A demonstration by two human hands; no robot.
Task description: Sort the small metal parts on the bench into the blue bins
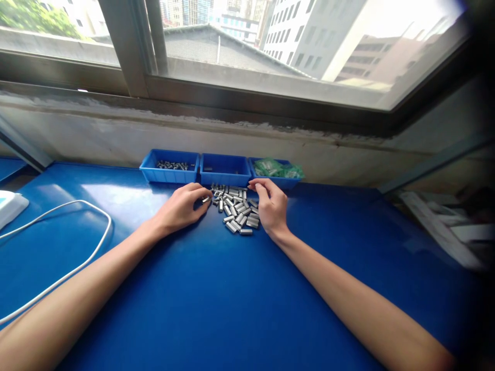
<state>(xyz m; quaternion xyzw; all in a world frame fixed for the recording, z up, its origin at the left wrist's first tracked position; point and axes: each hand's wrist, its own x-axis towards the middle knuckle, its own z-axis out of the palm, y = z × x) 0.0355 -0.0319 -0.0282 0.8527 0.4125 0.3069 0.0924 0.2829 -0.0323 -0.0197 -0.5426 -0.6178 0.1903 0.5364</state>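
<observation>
Several short silver metal pieces lie in a loose pile on the blue table. At the pile's left edge, my left hand is closed on a metal piece, which shows between thumb and fingers. My right hand is at the pile's right side, thumb and index finger close together near the front of the right bin; what they hold, if anything, is too small to make out. Behind the pile stand a blue bin with small metal parts, a middle blue bin with a few pieces, and a right blue bin with green-tinted bags.
A white cable loops over the table's left side, near a white device at the left edge. Beyond the bins are a wall and a window frame. Blurred pale objects are at the far right.
</observation>
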